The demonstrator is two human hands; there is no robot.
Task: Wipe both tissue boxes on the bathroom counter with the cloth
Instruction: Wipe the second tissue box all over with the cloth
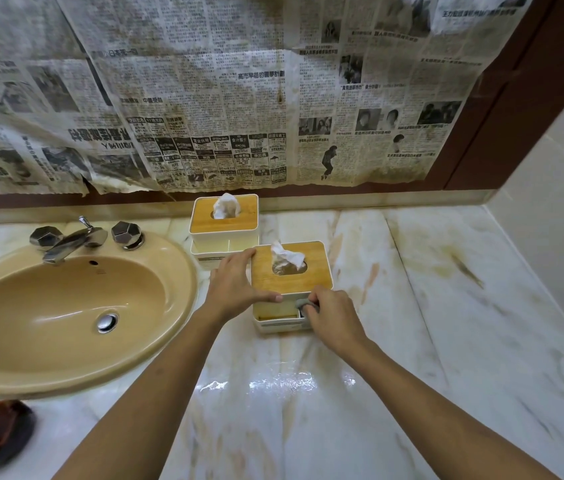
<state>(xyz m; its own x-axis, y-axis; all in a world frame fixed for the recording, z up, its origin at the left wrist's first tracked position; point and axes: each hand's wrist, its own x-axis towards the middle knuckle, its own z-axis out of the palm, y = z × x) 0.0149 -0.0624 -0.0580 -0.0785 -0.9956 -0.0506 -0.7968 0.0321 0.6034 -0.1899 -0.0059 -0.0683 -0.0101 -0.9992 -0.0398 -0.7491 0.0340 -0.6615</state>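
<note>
Left hand (239,289) clamps the near tissue box (315,277), surely to stop it sliding. Right hand (330,311) grips the cloth (303,304), pressed into its front tray.

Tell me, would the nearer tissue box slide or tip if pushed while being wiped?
The nearer tissue box would probably slide: the marble counter looks glossy, and the left hand grips its side as if bracing it. It looks light: thin pale walls, wooden lid. Tipping seems unlikely; it sits low and wide.
</note>
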